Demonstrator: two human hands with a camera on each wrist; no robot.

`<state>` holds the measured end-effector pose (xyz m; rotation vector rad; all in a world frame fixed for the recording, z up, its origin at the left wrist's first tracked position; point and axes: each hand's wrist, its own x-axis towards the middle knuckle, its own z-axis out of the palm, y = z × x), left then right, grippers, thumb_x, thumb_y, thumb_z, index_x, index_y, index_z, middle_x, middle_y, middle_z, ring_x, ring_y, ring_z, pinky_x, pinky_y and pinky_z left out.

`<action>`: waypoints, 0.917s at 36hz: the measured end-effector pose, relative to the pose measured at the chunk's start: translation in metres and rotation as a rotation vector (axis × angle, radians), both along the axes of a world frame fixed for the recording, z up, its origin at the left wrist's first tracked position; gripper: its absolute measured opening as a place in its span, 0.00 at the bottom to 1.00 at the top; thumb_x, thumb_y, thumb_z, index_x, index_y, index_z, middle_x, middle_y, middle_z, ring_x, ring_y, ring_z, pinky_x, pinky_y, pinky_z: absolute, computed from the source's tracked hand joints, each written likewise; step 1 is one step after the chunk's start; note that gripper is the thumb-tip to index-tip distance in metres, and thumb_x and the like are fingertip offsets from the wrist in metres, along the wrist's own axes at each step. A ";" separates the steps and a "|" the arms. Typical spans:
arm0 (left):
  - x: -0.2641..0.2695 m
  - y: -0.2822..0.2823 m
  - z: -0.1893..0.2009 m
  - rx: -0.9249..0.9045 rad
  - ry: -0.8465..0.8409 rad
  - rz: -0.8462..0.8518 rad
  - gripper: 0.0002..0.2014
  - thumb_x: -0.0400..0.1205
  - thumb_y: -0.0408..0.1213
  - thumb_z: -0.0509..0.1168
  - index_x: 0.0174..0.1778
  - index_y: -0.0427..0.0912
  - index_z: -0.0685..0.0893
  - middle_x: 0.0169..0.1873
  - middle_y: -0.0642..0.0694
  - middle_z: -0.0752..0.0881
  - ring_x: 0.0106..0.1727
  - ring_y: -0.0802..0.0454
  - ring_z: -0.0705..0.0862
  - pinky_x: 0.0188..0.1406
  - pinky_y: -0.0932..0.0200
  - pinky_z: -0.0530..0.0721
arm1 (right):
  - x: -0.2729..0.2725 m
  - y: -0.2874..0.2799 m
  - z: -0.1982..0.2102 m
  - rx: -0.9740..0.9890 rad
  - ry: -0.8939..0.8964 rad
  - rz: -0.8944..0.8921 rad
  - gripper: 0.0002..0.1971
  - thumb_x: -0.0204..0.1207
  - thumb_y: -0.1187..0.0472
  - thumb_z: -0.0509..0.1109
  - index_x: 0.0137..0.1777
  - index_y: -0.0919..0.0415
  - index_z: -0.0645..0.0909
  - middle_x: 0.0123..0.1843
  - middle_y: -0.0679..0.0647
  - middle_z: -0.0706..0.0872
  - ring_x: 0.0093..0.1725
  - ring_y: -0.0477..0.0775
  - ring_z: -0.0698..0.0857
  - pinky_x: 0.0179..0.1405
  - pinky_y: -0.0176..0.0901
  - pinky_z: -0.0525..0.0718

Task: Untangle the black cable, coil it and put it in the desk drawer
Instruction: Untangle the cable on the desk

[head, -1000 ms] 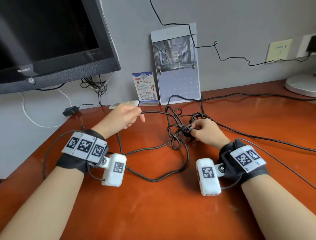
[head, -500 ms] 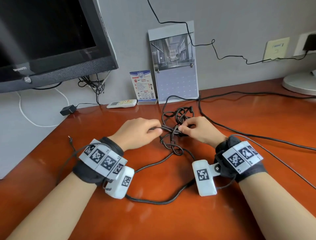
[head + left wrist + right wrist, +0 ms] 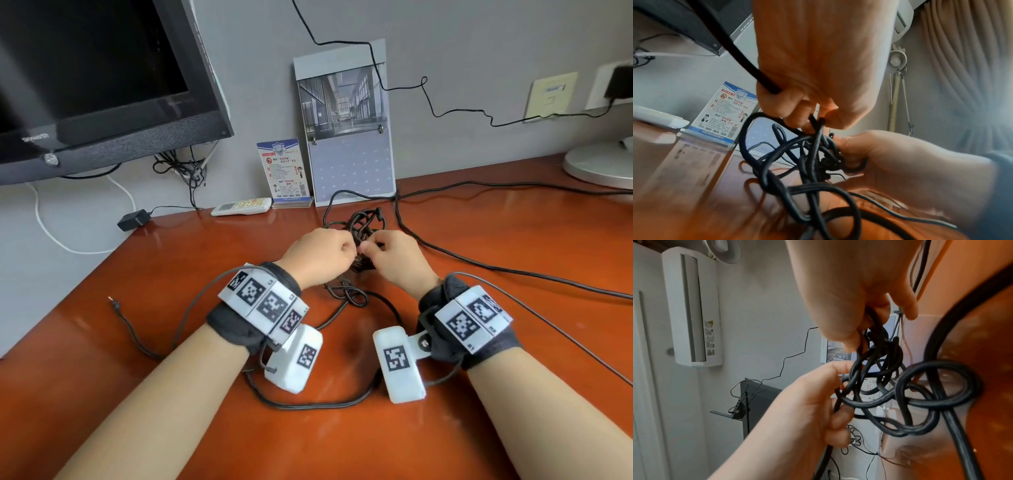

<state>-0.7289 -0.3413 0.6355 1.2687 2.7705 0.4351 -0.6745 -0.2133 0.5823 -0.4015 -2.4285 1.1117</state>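
Observation:
The black cable (image 3: 365, 222) is knotted into a tangle over the middle of the orange-brown desk (image 3: 342, 445), and one long loop of it (image 3: 308, 405) lies on the desk under my wrists. My left hand (image 3: 345, 247) pinches a strand at the left side of the knot. My right hand (image 3: 370, 249) grips the bunched strands on the knot's right side. In the left wrist view my left hand (image 3: 815, 121) pinches the cable (image 3: 797, 162) from above. In the right wrist view my right hand (image 3: 863, 337) holds the cable (image 3: 900, 386) at its top. No drawer is in view.
A dark monitor (image 3: 85, 85) stands at the back left. A desk calendar (image 3: 346, 137), a card stand (image 3: 284, 171) and a white remote (image 3: 241, 206) line the wall. A lamp base (image 3: 603, 164) sits at the far right. A thin wire with a jack plug (image 3: 113, 301) lies left.
My left hand has moved right from its far strand to the knot, so both hands now meet at the tangle. The loop on the desk has slid nearer to me.

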 end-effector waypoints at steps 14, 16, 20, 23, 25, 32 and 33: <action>-0.004 0.001 -0.010 -0.003 -0.066 -0.040 0.12 0.86 0.36 0.51 0.52 0.54 0.79 0.47 0.50 0.73 0.28 0.47 0.81 0.18 0.64 0.78 | 0.000 0.026 -0.001 -0.366 0.093 -0.226 0.13 0.81 0.61 0.63 0.35 0.57 0.82 0.29 0.49 0.77 0.30 0.49 0.74 0.30 0.38 0.76; -0.006 0.000 -0.010 0.036 -0.048 -0.048 0.11 0.85 0.36 0.54 0.49 0.52 0.81 0.47 0.50 0.74 0.31 0.45 0.84 0.18 0.64 0.80 | 0.006 0.030 0.002 -0.401 0.027 -0.104 0.13 0.80 0.63 0.64 0.35 0.54 0.83 0.32 0.49 0.79 0.29 0.46 0.76 0.27 0.40 0.82; -0.010 0.000 -0.011 0.092 -0.017 -0.037 0.10 0.84 0.35 0.55 0.48 0.50 0.82 0.46 0.50 0.75 0.31 0.45 0.83 0.17 0.66 0.78 | 0.010 0.032 0.007 -0.082 -0.001 0.025 0.08 0.76 0.66 0.68 0.48 0.55 0.87 0.34 0.45 0.77 0.27 0.41 0.76 0.30 0.30 0.76; -0.012 0.002 -0.011 0.116 0.010 -0.056 0.10 0.84 0.35 0.56 0.48 0.48 0.83 0.47 0.49 0.75 0.30 0.50 0.80 0.19 0.66 0.75 | 0.008 0.032 0.005 0.100 0.030 0.033 0.02 0.71 0.62 0.75 0.43 0.56 0.86 0.44 0.49 0.74 0.43 0.49 0.78 0.49 0.42 0.76; -0.011 0.003 -0.011 0.119 0.023 -0.093 0.07 0.83 0.34 0.58 0.48 0.46 0.81 0.45 0.48 0.76 0.30 0.57 0.77 0.21 0.69 0.70 | 0.008 0.032 0.003 0.151 0.009 0.063 0.05 0.68 0.59 0.79 0.35 0.56 0.84 0.46 0.48 0.74 0.46 0.49 0.77 0.51 0.44 0.77; -0.013 0.006 -0.010 0.086 0.068 -0.107 0.09 0.84 0.33 0.57 0.47 0.46 0.81 0.41 0.56 0.72 0.31 0.61 0.73 0.26 0.67 0.65 | 0.009 0.030 0.004 0.160 -0.101 0.202 0.09 0.69 0.62 0.79 0.47 0.52 0.86 0.42 0.44 0.78 0.41 0.45 0.78 0.41 0.32 0.74; -0.014 0.006 -0.011 0.067 0.055 -0.098 0.10 0.85 0.33 0.56 0.49 0.47 0.83 0.43 0.55 0.72 0.31 0.61 0.73 0.26 0.66 0.65 | 0.010 0.030 0.003 0.156 -0.129 0.214 0.08 0.69 0.62 0.78 0.47 0.52 0.86 0.41 0.43 0.78 0.39 0.42 0.77 0.37 0.27 0.72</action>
